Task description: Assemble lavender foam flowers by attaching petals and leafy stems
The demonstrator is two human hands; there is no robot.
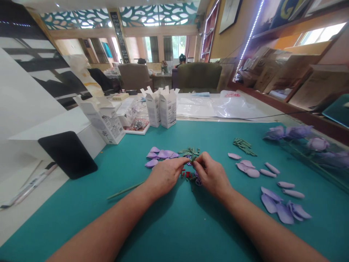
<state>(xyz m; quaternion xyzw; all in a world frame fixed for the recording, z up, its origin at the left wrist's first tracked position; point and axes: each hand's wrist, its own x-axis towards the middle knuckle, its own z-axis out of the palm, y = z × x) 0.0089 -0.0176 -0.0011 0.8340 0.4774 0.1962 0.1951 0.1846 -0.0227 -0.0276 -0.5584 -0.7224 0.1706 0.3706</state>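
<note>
My left hand (166,175) and my right hand (213,174) meet over the middle of the green mat, fingertips pinched close together. Between them is a small green plastic piece (193,159), partly hidden by the fingers. Small red pieces (188,175) and purple wheel-like pieces (198,181) lie just below the fingertips. Beyond the hands is a small heap of green leaf-like pieces (189,150). Purple petals (163,154) lie beside my left hand, and a green stem (125,190) runs partly under that forearm.
Right on the mat (174,225) are pale petals (248,168), bud-shaped pieces (293,193), larger petals (285,208), green sticks (244,146) and purple flowers (318,144). White boxes (168,109), a carton (105,122) and a black tablet-like panel (67,154) stand left and behind. People sit far off.
</note>
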